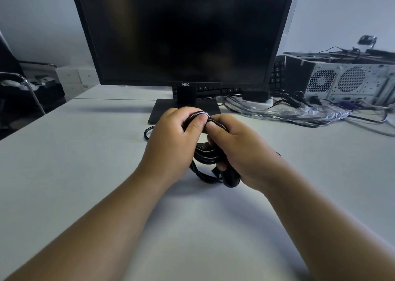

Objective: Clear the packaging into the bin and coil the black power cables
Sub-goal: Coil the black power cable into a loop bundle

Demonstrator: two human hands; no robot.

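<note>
A black power cable (207, 155), wound into several loops, is held just above the white desk (85, 152) in front of the monitor stand. My left hand (171, 139) grips the top of the bundle, thumb pressed over the strands. My right hand (239, 150) grips the bundle's right side, fingers curled round the loops, and the plug end pokes out below it. A loose loop of the cable trails on the desk to the left of my left hand. Clear plastic packaging (310, 112) lies crumpled at the right, tangled with other black cables (363, 120).
A dark HKC monitor (183, 34) stands close behind my hands, a keyboard (215, 90) behind its stand. An open computer case (346, 79) sits at the back right. A chair (23, 86) stands off the desk's left edge.
</note>
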